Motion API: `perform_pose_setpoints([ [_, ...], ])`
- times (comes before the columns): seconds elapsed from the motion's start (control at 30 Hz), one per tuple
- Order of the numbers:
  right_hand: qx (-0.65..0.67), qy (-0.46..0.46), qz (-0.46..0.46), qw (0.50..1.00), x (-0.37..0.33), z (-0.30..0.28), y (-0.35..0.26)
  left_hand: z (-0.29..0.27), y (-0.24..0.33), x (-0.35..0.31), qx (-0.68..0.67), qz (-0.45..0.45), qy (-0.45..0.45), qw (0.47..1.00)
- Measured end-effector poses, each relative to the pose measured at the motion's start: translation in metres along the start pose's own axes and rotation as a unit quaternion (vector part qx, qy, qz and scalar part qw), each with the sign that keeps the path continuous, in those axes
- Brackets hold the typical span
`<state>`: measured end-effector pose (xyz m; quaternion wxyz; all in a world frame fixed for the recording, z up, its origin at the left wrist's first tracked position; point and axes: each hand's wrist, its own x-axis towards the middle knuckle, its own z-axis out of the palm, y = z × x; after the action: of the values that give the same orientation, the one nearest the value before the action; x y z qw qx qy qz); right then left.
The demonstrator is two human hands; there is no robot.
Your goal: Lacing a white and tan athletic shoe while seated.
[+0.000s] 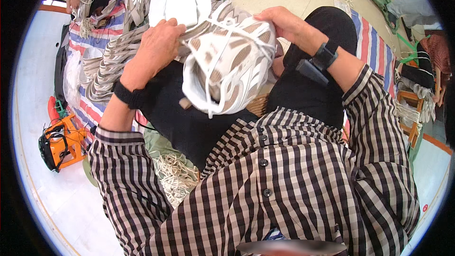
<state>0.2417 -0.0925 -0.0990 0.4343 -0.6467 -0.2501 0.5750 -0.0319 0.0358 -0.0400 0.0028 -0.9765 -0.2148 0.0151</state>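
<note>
A bundle of white and tan shoe uppers (241,73) is above my lap, tilted, with white cord (219,57) crossing it and looped at the top. My left hand (159,47) is closed at its upper left edge, fingers curled; the exact spot they pinch is partly hidden. At the upper right edge, my right hand (286,24) grips the bundle with its fingers along the rim. A white cloth-like piece (180,0) lies just beyond my left hand.
Rows of stacked uppers (111,66) lie on a striped sheet (374,38) to the left. An orange stool (66,142) stands at far left, and loose white cords (175,175) are piled beside my left leg. Other people sit at both far sides; a wooden stool (410,114) is right.
</note>
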Motion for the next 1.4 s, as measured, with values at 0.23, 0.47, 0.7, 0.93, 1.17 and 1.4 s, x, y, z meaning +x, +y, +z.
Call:
perform_pose_setpoints([
  [0.23, -0.085, 0.017, -0.152, 0.985, -0.024, -0.002, 0.003, -0.027, 0.029, 0.013, -0.234, 0.13, 0.091, 0.959],
  [0.47, -0.152, -0.003, -0.199, 0.968, -0.033, 0.007, -0.003, -0.025, 0.037, 0.063, -0.406, 0.078, -0.172, 0.894],
  [0.7, -0.029, 0.002, -0.113, 0.993, -0.02, 0.009, 0.001, -0.015, 0.039, 0.066, -0.203, 0.112, -0.08, 0.97],
  [0.93, -0.007, 0.071, -0.057, 0.996, 0.006, 0.032, 0.002, -0.022, 0.03, 0.044, -0.45, -0.033, -0.22, 0.865],
  [1.17, -0.029, 0.047, -0.081, 0.995, 0.037, 0.038, -0.007, -0.018, 0.028, 0.01, -0.442, -0.046, -0.133, 0.886],
  [1.4, -0.058, 0.074, -0.106, 0.99, 0.054, 0.012, -0.004, -0.021, 0.045, -0.023, -0.353, -0.007, -0.046, 0.935],
])
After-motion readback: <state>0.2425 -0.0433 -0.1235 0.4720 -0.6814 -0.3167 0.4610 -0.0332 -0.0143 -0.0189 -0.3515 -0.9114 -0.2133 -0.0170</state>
